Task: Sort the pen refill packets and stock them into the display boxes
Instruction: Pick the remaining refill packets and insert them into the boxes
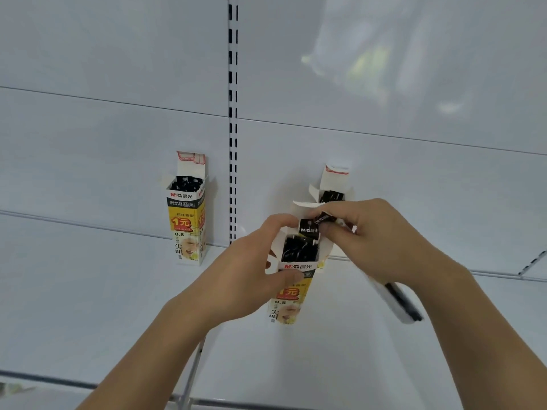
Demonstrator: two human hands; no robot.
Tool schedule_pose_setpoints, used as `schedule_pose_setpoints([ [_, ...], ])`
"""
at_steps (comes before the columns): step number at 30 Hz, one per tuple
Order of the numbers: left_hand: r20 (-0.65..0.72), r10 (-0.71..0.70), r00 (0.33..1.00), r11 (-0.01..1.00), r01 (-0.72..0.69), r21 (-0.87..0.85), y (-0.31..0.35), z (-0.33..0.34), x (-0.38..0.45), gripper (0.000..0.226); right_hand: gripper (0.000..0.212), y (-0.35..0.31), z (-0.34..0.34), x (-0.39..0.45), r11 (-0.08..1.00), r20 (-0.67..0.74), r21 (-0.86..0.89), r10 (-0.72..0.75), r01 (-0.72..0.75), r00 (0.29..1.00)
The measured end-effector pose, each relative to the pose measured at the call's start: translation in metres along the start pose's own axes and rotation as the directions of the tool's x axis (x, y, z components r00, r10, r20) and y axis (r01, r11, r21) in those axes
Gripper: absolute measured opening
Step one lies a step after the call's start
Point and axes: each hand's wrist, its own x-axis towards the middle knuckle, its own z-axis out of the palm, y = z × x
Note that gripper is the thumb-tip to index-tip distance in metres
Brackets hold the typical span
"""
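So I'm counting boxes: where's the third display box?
In the head view, right of centre: the third display box stands against the back panel, directly behind the box the left hand holds.

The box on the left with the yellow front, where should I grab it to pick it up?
Grab the left box round its middle, coming from the front. It stands upright and alone on the shelf, and its top is open with refills poking out, so don't pinch there.

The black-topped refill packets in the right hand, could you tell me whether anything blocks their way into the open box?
Nothing visible does: the black-topped refill packets are over the open yellow-and-white cardboard display box, steadied by the left hand; right hand pinches them.
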Motion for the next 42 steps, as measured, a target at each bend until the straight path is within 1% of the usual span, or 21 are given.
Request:
schedule_pose_setpoints([
  [6,0.025,0.046,0.999,0.997,-0.047,0.055,0.001,-0.003,0.004,0.059,0.022,-0.007,-0.005,0.006,0.998,0.184,-0.048,0.053,-0.045,0.982],
  [9,0.037,0.056,0.998,0.995,-0.059,0.084,0.000,-0.004,0.007,0.057,0.020,-0.011,0.000,0.004,0.999,0.206,-0.046,0.015,-0.006,0.978],
  [11,0.051,0.081,0.995,0.988,-0.086,0.127,-0.002,-0.006,0.008,0.051,0.020,-0.011,-0.001,0.002,1.000,0.136,0.000,0.007,-0.008,0.991],
  [14,0.072,0.101,0.992,0.975,-0.113,0.190,-0.003,-0.010,0.011,0.053,0.021,-0.013,-0.011,-0.001,0.992,-0.092,0.128,0.002,0.010,0.996],
  [16,0.090,0.104,0.990,0.971,-0.121,0.208,-0.003,-0.012,0.013,0.054,0.024,-0.017,-0.021,-0.001,0.972,-0.245,0.231,0.023,0.035,0.969],
  [17,0.100,0.105,0.990,0.967,-0.125,0.221,-0.003,-0.012,0.013,0.054,0.025,-0.019,-0.026,-0.002,0.963,-0.313,0.264,0.029,0.057,0.949],
  [20,0.125,0.102,0.987,0.953,-0.133,0.271,0.000,-0.014,0.014,0.055,0.027,-0.023,-0.044,-0.002,0.962,-0.481,0.215,-0.046,0.168,0.876],
  [21,0.126,0.105,0.986,0.951,-0.137,0.276,0.000,-0.014,0.015,0.055,0.026,-0.025,-0.048,-0.003,0.951,-0.523,0.234,-0.052,0.203,0.851],
  [23,0.123,0.113,0.986,0.949,-0.144,0.282,-0.001,-0.014,0.015,0.056,0.022,-0.027,-0.051,-0.005,0.908,-0.605,0.319,-0.024,0.270,0.796],
  [26,0.123,0.122,0.985,0.946,-0.153,0.287,-0.002,-0.012,0.014,0.060,0.019,-0.034,-0.044,-0.003,0.869,-0.713,0.349,0.004,0.350,0.701],
  [28,0.130,0.129,0.983,0.947,-0.161,0.278,-0.003,-0.012,0.014,0.061,0.018,-0.037,-0.036,0.001,0.833,-0.770,0.368,0.025,0.412,0.637],
  [31,0.161,0.142,0.977,0.954,-0.179,0.243,-0.005,-0.013,0.013,0.058,0.016,-0.047,-0.025,0.008,0.786,-0.813,0.408,0.080,0.465,0.577],
  [33,0.169,0.159,0.973,0.956,-0.195,0.221,-0.006,-0.012,0.012,0.057,0.008,-0.054,-0.018,0.012,0.786,-0.819,0.411,0.096,0.461,0.566],
  [34,0.167,0.167,0.972,0.957,-0.200,0.208,-0.007,-0.011,0.011,0.056,0.008,-0.056,-0.013,0.014,0.797,-0.820,0.397,0.086,0.455,0.565],
  [37,0.160,0.182,0.970,0.961,-0.210,0.181,-0.010,-0.010,0.010,0.055,0.014,-0.056,0.000,0.017,0.833,-0.818,0.341,0.035,0.435,0.574],
  [39,0.152,0.185,0.971,0.963,-0.210,0.171,-0.011,-0.011,0.010,0.055,0.015,-0.055,0.003,0.017,0.834,-0.823,0.344,0.047,0.431,0.566],
  [40,0.150,0.186,0.971,0.964,-0.210,0.164,-0.012,-0.011,0.011,0.055,0.014,-0.055,0.002,0.017,0.824,-0.839,0.349,0.062,0.447,0.541],
  [42,0.153,0.191,0.970,0.965,-0.214,0.154,-0.013,-0.011,0.011,0.056,0.011,-0.055,-0.007,0.016,0.808,-0.888,0.314,0.064,0.499,0.455],
])
